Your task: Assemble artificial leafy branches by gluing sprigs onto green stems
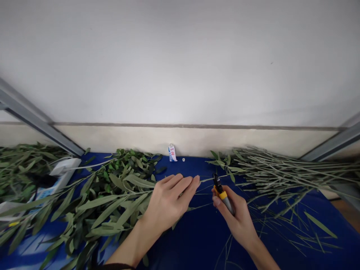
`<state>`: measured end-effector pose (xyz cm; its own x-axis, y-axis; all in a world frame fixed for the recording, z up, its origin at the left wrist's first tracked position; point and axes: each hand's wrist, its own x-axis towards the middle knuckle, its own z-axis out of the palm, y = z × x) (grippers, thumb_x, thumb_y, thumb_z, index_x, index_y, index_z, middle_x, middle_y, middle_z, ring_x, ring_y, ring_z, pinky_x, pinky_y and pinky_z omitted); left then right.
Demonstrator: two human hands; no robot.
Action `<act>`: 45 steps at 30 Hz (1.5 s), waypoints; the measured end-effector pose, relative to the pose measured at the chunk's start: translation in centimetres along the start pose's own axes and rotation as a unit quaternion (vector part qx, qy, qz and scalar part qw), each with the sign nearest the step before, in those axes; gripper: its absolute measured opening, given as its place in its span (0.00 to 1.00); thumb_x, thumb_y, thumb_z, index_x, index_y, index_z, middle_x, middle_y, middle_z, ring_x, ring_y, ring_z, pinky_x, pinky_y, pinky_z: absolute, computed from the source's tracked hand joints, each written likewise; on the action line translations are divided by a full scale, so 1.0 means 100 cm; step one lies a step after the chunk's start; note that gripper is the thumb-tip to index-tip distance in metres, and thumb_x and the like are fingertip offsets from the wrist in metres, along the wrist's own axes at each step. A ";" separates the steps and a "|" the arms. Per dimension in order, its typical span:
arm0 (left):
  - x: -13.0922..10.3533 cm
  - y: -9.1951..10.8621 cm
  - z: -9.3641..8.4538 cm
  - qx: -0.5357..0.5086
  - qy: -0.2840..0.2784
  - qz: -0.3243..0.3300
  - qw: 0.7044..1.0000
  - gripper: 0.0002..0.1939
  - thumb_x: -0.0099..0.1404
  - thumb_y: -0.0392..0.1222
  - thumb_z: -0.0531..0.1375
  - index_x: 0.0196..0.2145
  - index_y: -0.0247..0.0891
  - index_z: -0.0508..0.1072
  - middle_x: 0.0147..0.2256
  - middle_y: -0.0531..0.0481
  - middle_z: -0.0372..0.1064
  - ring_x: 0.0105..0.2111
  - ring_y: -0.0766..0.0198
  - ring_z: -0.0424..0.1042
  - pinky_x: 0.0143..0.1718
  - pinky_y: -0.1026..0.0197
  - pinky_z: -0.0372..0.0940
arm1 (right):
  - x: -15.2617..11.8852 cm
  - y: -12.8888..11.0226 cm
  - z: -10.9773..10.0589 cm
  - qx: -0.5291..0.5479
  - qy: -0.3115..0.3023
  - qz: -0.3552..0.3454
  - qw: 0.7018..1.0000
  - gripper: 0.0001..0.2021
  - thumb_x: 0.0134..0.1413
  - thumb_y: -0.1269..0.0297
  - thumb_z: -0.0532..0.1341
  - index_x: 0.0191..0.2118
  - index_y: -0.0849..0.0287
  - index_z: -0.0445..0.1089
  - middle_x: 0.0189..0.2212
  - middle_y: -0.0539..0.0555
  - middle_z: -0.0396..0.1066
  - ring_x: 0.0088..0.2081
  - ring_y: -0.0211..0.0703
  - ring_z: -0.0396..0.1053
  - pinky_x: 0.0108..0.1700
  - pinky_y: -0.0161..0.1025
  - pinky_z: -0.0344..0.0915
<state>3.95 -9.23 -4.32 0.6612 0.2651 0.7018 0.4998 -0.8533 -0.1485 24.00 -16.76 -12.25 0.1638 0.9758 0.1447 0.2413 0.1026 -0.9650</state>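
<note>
My left hand (pixel 171 197) is closed around a leafy branch (pixel 118 202), whose long grey-green leaves spread out to the left. The thin stem end pokes out past my fingers to the right. My right hand (pixel 236 213) grips a pair of pruning shears (pixel 223 195) with yellow and grey handles. Their dark blades (pixel 216 179) are at the stem, just right of my left fingertips; whether they touch it is hard to make out. Beneath the branch lies a heap of darker green foliage (pixel 107 176).
Bare cut stems (pixel 275 172) are piled at the right, with loose stalks in front. A white-and-blue tube (pixel 172 153) leans by the wall, a small white cap (pixel 183 159) beside it. A power strip (pixel 66 168) lies at left on the blue surface (pixel 194 240). Metal posts (pixel 42 123) flank both sides.
</note>
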 end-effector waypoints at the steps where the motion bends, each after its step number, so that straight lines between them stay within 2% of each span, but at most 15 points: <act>1: 0.000 0.000 0.000 -0.001 -0.001 0.001 1.000 0.11 0.68 0.27 0.63 0.48 0.29 0.77 0.35 0.47 0.79 0.29 0.61 0.75 0.29 0.57 0.72 | 0.000 0.000 0.000 -0.001 -0.001 0.004 1.000 0.17 0.67 0.47 0.59 0.43 0.57 0.72 0.29 0.51 0.71 0.28 0.41 0.66 0.31 0.37 0.62; 6: 0.001 0.000 0.000 0.002 0.001 0.003 1.000 0.11 0.68 0.27 0.64 0.48 0.29 0.77 0.34 0.46 0.79 0.29 0.60 0.75 0.29 0.56 0.73 | 0.001 -0.002 -0.002 0.010 -0.017 0.012 1.000 0.17 0.68 0.47 0.58 0.44 0.58 0.71 0.33 0.54 0.73 0.33 0.45 0.70 0.37 0.39 0.65; 11: 0.001 -0.001 0.000 0.001 -0.002 0.003 1.000 0.11 0.68 0.27 0.63 0.48 0.29 0.77 0.34 0.47 0.78 0.29 0.61 0.75 0.29 0.57 0.73 | 0.001 0.001 -0.002 -0.009 0.007 -0.004 1.000 0.16 0.67 0.48 0.60 0.42 0.58 0.72 0.28 0.50 0.70 0.26 0.40 0.64 0.30 0.37 0.61; 17: 0.002 -0.001 0.002 -0.005 0.005 0.000 1.000 0.12 0.67 0.27 0.64 0.48 0.28 0.77 0.34 0.46 0.78 0.28 0.61 0.73 0.27 0.57 0.72 | 0.001 -0.001 -0.003 -0.009 0.014 -0.019 1.000 0.16 0.67 0.49 0.59 0.44 0.57 0.73 0.31 0.52 0.72 0.27 0.40 0.64 0.31 0.37 0.59; 21: 0.003 0.000 0.002 -0.009 0.006 -0.003 1.000 0.12 0.67 0.27 0.65 0.48 0.28 0.77 0.34 0.46 0.78 0.27 0.61 0.73 0.26 0.56 0.72 | 0.001 -0.005 -0.003 -0.023 0.012 -0.010 1.000 0.15 0.68 0.50 0.59 0.43 0.57 0.72 0.25 0.48 0.66 0.24 0.38 0.59 0.28 0.37 0.54; 25: 0.006 0.001 0.003 -0.015 0.009 -0.001 1.000 0.10 0.68 0.27 0.64 0.47 0.29 0.77 0.34 0.47 0.78 0.28 0.61 0.74 0.27 0.57 0.73 | 0.002 -0.007 -0.004 -0.039 0.021 -0.015 0.999 0.15 0.68 0.51 0.59 0.38 0.57 0.71 0.23 0.46 0.60 0.22 0.37 0.55 0.26 0.37 0.50; 32: 0.023 0.006 0.008 -0.045 0.023 0.007 0.999 0.08 0.72 0.27 0.60 0.46 0.30 0.76 0.34 0.48 0.78 0.26 0.64 0.73 0.26 0.59 0.71 | -0.003 -0.010 0.001 -0.103 0.132 -0.054 0.984 0.12 0.68 0.55 0.59 0.35 0.56 0.67 0.21 0.45 0.58 0.21 0.37 0.54 0.26 0.38 0.52; 35: 0.026 0.003 0.004 -0.056 0.035 0.017 0.998 0.06 0.73 0.29 0.60 0.44 0.32 0.77 0.33 0.49 0.78 0.27 0.64 0.74 0.28 0.59 0.72 | -0.005 -0.010 0.003 -0.113 0.166 -0.066 0.977 0.12 0.67 0.55 0.60 0.35 0.57 0.68 0.21 0.46 0.59 0.21 0.36 0.55 0.25 0.37 0.53; 37: 0.024 -0.002 0.002 -0.052 0.038 0.019 0.998 0.06 0.72 0.29 0.60 0.43 0.33 0.77 0.34 0.49 0.78 0.28 0.64 0.76 0.31 0.59 0.73 | -0.004 -0.007 0.000 -0.113 0.210 -0.052 0.970 0.13 0.65 0.53 0.62 0.35 0.58 0.69 0.20 0.45 0.59 0.20 0.35 0.54 0.24 0.36 0.53; 39: 0.019 -0.011 0.004 -0.046 0.015 0.014 0.999 0.06 0.72 0.30 0.61 0.44 0.34 0.78 0.35 0.49 0.79 0.31 0.63 0.77 0.34 0.58 0.74 | 0.000 -0.003 -0.008 -0.087 0.273 -0.018 0.958 0.15 0.63 0.51 0.64 0.35 0.59 0.70 0.20 0.45 0.60 0.20 0.35 0.53 0.23 0.36 0.54; 41: 0.009 -0.023 0.010 -0.037 -0.052 -0.002 0.998 0.06 0.73 0.33 0.61 0.44 0.35 0.78 0.39 0.48 0.80 0.34 0.60 0.79 0.37 0.55 0.75 | 0.005 0.002 -0.020 -0.027 0.323 0.010 0.946 0.18 0.60 0.48 0.66 0.37 0.59 0.70 0.22 0.47 0.64 0.21 0.36 0.58 0.24 0.36 0.57; 44: -0.008 -0.040 0.026 -0.003 -0.215 -0.057 0.975 0.07 0.71 0.37 0.64 0.46 0.35 0.79 0.42 0.44 0.80 0.40 0.51 0.80 0.40 0.48 0.76 | 0.012 0.010 -0.034 0.059 0.322 0.026 0.945 0.20 0.55 0.46 0.69 0.39 0.59 0.70 0.24 0.49 0.68 0.25 0.41 0.65 0.26 0.37 0.61; 45: -0.013 -0.043 0.031 0.002 -0.240 -0.068 0.968 0.11 0.67 0.39 0.68 0.46 0.33 0.79 0.43 0.42 0.80 0.42 0.48 0.80 0.41 0.46 0.75 | 0.014 0.011 -0.036 0.077 0.302 0.031 0.950 0.21 0.55 0.45 0.70 0.39 0.59 0.70 0.24 0.50 0.68 0.26 0.41 0.66 0.27 0.37 0.62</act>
<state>2.68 -4.52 -6.71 0.7727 0.5540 0.3100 0.6018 -0.7946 -0.0800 27.98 -15.98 -12.36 0.7028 0.6973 0.1407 0.0780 0.1211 -0.9896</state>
